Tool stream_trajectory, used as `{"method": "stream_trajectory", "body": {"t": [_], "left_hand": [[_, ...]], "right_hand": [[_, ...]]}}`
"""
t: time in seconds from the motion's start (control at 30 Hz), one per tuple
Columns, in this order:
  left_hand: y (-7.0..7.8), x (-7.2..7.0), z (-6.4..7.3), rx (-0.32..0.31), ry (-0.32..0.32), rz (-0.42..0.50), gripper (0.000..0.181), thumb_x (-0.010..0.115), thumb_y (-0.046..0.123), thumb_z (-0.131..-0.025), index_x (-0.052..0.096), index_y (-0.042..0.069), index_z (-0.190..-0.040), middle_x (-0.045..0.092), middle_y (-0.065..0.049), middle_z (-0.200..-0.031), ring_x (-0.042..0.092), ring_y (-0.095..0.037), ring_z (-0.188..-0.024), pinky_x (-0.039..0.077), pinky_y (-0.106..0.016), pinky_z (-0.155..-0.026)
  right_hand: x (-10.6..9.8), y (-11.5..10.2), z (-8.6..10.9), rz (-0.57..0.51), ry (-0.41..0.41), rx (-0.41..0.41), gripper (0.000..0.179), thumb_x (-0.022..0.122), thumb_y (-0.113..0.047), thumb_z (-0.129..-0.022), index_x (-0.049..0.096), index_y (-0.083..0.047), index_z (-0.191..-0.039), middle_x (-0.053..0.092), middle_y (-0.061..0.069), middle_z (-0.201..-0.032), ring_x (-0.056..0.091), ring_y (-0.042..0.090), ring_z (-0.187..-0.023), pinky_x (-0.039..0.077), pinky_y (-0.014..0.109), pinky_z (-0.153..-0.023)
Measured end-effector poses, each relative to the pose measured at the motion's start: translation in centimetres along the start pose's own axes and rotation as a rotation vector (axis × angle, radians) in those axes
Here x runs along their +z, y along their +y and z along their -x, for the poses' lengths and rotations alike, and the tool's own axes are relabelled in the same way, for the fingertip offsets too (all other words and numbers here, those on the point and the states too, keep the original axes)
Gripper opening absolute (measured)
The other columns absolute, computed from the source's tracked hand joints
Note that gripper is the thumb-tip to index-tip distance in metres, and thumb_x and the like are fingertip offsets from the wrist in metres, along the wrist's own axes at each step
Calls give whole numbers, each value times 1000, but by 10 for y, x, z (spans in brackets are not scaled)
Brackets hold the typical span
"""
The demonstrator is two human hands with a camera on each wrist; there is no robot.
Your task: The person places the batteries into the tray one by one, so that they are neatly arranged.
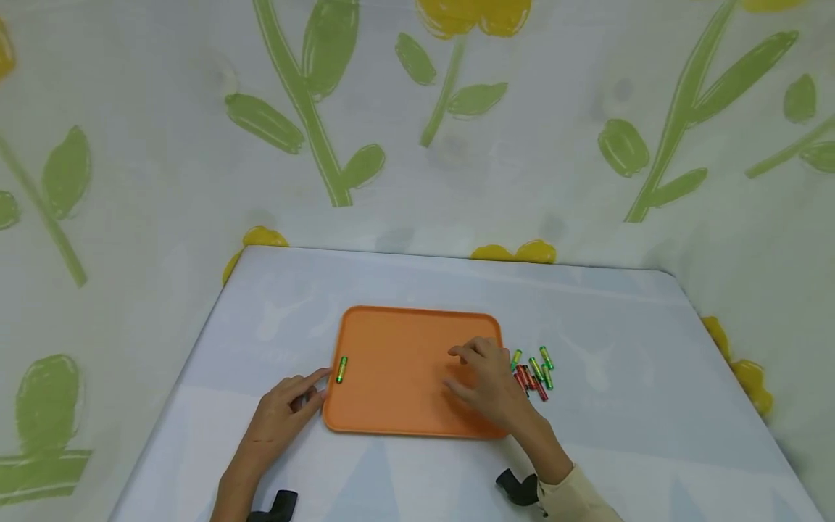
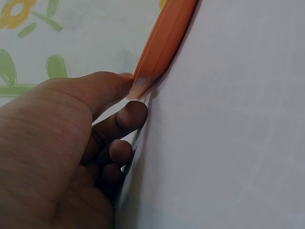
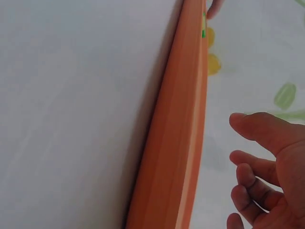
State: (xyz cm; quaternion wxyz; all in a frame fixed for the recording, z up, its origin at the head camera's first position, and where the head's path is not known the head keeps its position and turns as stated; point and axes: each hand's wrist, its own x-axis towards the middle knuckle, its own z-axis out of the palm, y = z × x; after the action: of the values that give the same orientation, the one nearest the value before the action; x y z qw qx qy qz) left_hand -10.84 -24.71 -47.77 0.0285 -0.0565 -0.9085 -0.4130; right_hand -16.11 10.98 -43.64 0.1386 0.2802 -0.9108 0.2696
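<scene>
An orange tray (image 1: 411, 370) lies on the table, a single green-and-yellow battery (image 1: 342, 369) at its left end. My left hand (image 1: 282, 417) touches the tray's left rim with its fingertips; in the left wrist view the hand (image 2: 52, 138) meets the orange edge (image 2: 164, 43). Over the right part of the tray hovers my right hand (image 1: 485, 384), fingers loosely bent. The right wrist view shows this hand (image 3: 267, 167) with nothing between thumb and fingers. Just right of the tray lies a loose group of green batteries (image 1: 536, 368) and red batteries (image 1: 541, 390), partly hidden by the right hand.
The table (image 1: 620, 406) has a pale patterned cover. Behind it hangs a light cloth (image 1: 554, 181) printed with green leaves and yellow flowers. Black straps or mounts (image 1: 518, 488) are near both wrists.
</scene>
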Motion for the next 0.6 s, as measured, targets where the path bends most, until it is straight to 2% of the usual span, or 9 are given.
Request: {"method": "stream_trajectory", "body": {"t": [0.17,0.4,0.6], "left_hand": [[0,0,0,19,11,2,37,69,30,-96,67,28,-133,54,13,-80,44,-8,-71,40,-24,-61],[4,-2,1,3,7,-4,37,70,27,-96,67,26,-133,54,12,-79,44,-9,-71,40,-25,-61],[7,-2,1,-11,7,-4,36,69,29,-97,68,25,-132,53,11,-78,44,-10,-72,40,-25,-61]], "right_hand": [[-7,17,10,35,43,11,43,92,-15,-71,70,-3,-106,54,3,-92,47,21,-89,31,41,-75],[-17,35,22,45,27,95,45,92,-18,-73,71,-4,-109,53,2,-93,46,20,-89,28,39,-73],[-29,45,29,44,70,85,43,91,-12,-72,71,0,-109,54,7,-93,45,21,-86,28,41,-74]]}}
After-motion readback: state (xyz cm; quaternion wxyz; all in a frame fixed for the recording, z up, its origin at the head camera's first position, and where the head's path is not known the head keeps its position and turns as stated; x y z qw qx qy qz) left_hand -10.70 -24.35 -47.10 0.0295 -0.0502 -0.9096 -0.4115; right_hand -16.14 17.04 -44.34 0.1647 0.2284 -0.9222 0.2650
